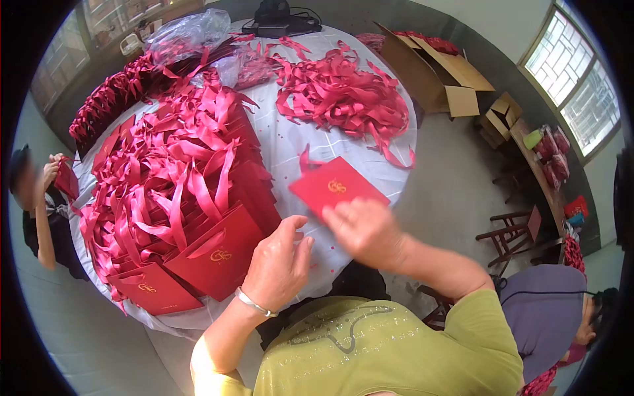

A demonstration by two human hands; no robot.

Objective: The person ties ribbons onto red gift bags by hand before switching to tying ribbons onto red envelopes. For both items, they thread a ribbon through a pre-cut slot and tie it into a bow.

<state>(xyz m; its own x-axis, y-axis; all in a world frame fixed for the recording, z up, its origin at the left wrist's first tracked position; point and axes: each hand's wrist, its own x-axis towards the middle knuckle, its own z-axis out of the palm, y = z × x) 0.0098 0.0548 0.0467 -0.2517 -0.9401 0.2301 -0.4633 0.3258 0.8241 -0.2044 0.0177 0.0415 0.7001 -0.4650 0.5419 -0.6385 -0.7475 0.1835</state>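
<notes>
My right hand, slightly blurred, grips the lower edge of a flat red paper gift bag with a gold emblem, held over the table's near right side. A ribbon end shows at the bag's far left corner. My left hand, a silver bangle at its wrist, is raised with thumb and fingers apart and nothing between them. It is just right of the nearest standing red gift bag, part of a big pile of bags with pink-red ribbon handles. Beyond my right hand lies a heap of loose ribbons.
A white cloth covers the round table. Clear plastic wrap lies at the back left, cardboard boxes at the back right. One person handles a bag at left; another person is at right, near wooden stools.
</notes>
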